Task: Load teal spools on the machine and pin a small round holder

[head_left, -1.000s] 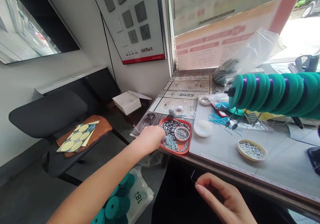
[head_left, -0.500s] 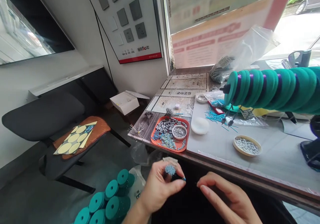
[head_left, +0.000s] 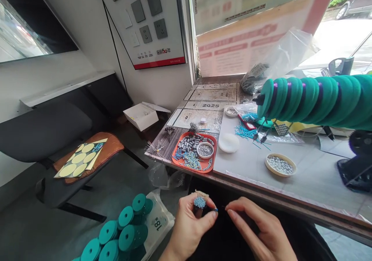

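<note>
My left hand is closed around a bundle of thin blue rods, whose ends face the camera. A small blue tip pokes out between its thumb and index finger. Just right of it, my right hand pinches thumb and index finger together; a tiny dark, thin bit shows at the fingertips, too small to name. The fingertips of the two hands are a short gap apart, over my dark lap below the table edge. On the table ahead, an orange tray holds grey cylinders, small blue-green pieces and a bowl of beads.
Right of the tray are a white round dish, a dish of grey pellets and blue sticks. Green foam spools on a rod overhang the table. More green spools stand on the floor, near a chair.
The view has shifted slightly, so the table things sit a little further left. My right fingertips have come a bit closer to the left ones; the left hand keeps its bundle.
</note>
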`<action>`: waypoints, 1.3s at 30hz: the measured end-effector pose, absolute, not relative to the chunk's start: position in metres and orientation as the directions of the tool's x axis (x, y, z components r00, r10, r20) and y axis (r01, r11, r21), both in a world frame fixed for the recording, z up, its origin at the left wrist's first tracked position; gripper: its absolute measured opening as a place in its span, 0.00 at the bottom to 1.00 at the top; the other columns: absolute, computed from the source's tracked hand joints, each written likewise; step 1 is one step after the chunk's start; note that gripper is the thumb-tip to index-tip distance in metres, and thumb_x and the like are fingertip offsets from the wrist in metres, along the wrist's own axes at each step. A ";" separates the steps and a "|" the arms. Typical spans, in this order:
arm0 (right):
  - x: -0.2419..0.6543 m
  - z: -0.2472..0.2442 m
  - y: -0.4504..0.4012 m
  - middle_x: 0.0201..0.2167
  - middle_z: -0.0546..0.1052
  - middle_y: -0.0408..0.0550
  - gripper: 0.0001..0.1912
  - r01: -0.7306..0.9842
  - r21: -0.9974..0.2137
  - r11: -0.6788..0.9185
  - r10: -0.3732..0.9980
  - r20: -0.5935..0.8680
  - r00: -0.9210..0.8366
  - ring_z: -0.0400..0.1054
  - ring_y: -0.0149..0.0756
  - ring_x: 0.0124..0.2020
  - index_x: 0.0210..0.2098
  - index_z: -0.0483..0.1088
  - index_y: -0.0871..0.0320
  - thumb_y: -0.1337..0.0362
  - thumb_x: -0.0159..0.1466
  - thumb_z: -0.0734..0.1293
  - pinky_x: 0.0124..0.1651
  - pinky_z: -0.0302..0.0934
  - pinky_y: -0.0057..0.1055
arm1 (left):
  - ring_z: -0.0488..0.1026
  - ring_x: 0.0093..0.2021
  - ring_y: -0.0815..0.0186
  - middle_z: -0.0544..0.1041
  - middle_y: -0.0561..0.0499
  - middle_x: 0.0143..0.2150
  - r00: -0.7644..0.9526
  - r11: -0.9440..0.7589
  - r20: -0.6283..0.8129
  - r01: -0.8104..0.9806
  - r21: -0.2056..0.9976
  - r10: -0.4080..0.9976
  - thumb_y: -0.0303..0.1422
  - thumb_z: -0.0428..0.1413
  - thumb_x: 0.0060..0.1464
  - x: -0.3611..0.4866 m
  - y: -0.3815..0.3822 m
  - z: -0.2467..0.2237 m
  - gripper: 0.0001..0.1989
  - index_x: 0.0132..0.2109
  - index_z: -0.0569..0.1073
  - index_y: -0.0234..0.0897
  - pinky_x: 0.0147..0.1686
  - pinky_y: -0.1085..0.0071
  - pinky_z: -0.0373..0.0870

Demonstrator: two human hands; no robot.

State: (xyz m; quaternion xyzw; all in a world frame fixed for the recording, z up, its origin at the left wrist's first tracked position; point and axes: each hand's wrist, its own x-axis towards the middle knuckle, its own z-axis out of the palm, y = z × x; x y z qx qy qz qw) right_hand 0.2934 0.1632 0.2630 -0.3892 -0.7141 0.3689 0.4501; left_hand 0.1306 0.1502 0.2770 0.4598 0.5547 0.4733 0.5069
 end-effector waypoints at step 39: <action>0.292 0.256 0.162 0.25 0.69 0.39 0.05 0.279 -0.826 0.490 0.848 0.379 -0.370 0.66 0.27 0.24 0.35 0.64 0.53 0.65 0.67 0.59 0.26 0.59 0.21 | 0.68 0.32 0.66 0.71 0.51 0.29 -0.096 0.089 -0.082 0.070 0.994 0.992 0.28 0.59 0.43 0.131 0.148 0.279 0.03 0.29 0.73 0.35 0.34 0.73 0.65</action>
